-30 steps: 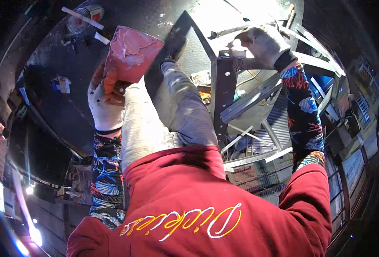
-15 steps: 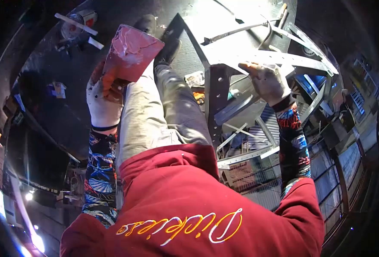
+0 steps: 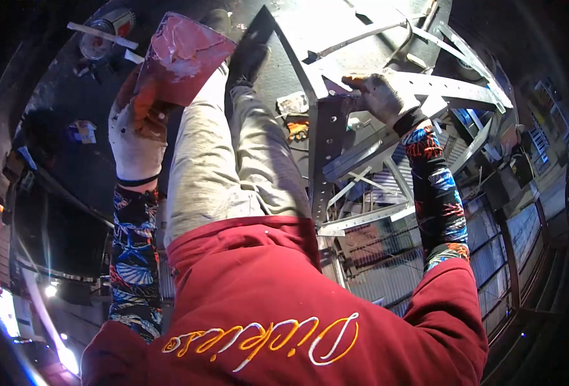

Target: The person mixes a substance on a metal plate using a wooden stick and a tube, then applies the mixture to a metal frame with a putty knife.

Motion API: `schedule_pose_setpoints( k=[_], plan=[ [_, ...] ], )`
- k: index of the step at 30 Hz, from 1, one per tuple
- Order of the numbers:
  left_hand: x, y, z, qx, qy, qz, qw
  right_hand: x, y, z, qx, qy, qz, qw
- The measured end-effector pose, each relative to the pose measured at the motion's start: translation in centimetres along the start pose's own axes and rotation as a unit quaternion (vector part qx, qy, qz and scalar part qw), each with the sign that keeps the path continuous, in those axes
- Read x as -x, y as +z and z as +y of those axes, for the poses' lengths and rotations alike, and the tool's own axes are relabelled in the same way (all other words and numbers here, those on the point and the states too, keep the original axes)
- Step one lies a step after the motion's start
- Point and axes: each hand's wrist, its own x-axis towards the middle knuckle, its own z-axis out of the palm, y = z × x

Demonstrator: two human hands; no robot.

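My left hand (image 3: 138, 138), in a pale, stained glove, grips the lower left edge of a flat board (image 3: 185, 58) smeared with pinkish putty. The board is held tilted over the floor beside my leg. My right hand (image 3: 384, 96), gloved too, is at the top corner of a perforated metal frame (image 3: 320, 141). Its fingers are pressed together along the frame's upper edge. What they pinch, if anything, is hidden.
A can (image 3: 107, 32) with a pale strip (image 3: 101, 35) across it stands on the dark floor at upper left. Orange-and-black gloves (image 3: 297, 127) lie near the frame. Metal bars (image 3: 362, 35) extend behind it. My shoe (image 3: 249, 64) is close to the frame.
My left hand and the putty board have moved left and slightly up in view. My right hand has shifted left and up, closer to the frame's corner.
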Motion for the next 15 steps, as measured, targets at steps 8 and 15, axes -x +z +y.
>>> schedule_pose_setpoints(
  k=[8,15],
  plan=[
    [-0.2,-1.3,0.0,-0.036,0.004,-0.076,0.996,3.6,-3.7,-4.4,0.048,-0.026,0.04,0.998],
    [-1.2,-0.2,-0.1,-0.022,-0.037,-0.058,0.997,5.0,-9.3,-7.4,0.062,-0.006,0.094,0.994]
  ],
)
